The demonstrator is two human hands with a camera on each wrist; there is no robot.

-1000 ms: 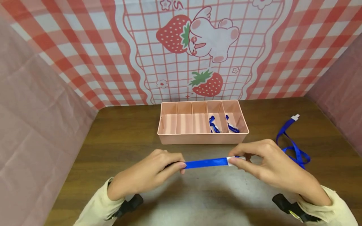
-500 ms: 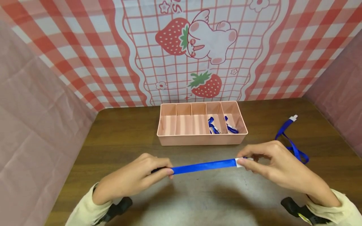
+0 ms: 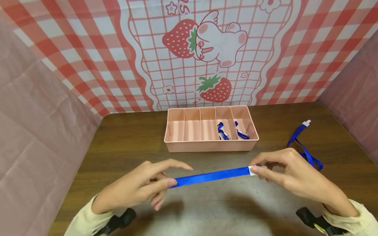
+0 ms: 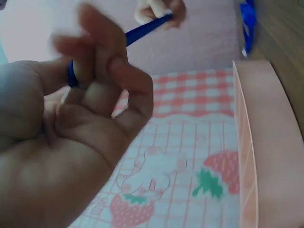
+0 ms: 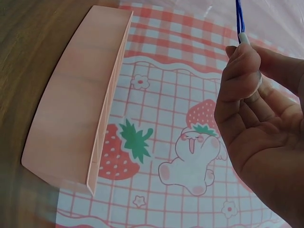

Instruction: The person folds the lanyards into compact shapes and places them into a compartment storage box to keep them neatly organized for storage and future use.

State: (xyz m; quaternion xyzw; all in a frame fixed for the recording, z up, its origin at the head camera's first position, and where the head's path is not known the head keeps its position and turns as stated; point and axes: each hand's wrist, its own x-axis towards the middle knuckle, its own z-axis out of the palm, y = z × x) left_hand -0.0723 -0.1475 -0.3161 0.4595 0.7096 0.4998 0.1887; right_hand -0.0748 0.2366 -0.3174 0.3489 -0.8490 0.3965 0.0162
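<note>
A blue lanyard (image 3: 212, 177) is stretched between both hands above the table. My right hand (image 3: 295, 177) pinches its white plastic end piece (image 3: 252, 170) between thumb and index finger. At the other end, my left hand (image 3: 138, 183) holds the band under its thumb, against a finger behind it, while the index finger reaches out along the band and the lower fingers are spread. In the left wrist view a bit of blue band (image 4: 72, 73) shows between the thumb and fingers. Layered blue bands (image 5: 240, 19) run up from the white piece in the right wrist view.
Behind the hands stands a pink box (image 3: 211, 147) with several compartments; its two rightmost hold folded blue lanyards (image 3: 243, 135). Another lanyard (image 3: 295, 135) lies loose at the right of the wooden table (image 3: 124, 141). A strawberry-print cloth (image 3: 141, 65) hangs behind.
The hands have drawn apart, the left one moving left and the right one right, so more band shows between them. Most recently the left index finger has lifted off the band and straightened.
</note>
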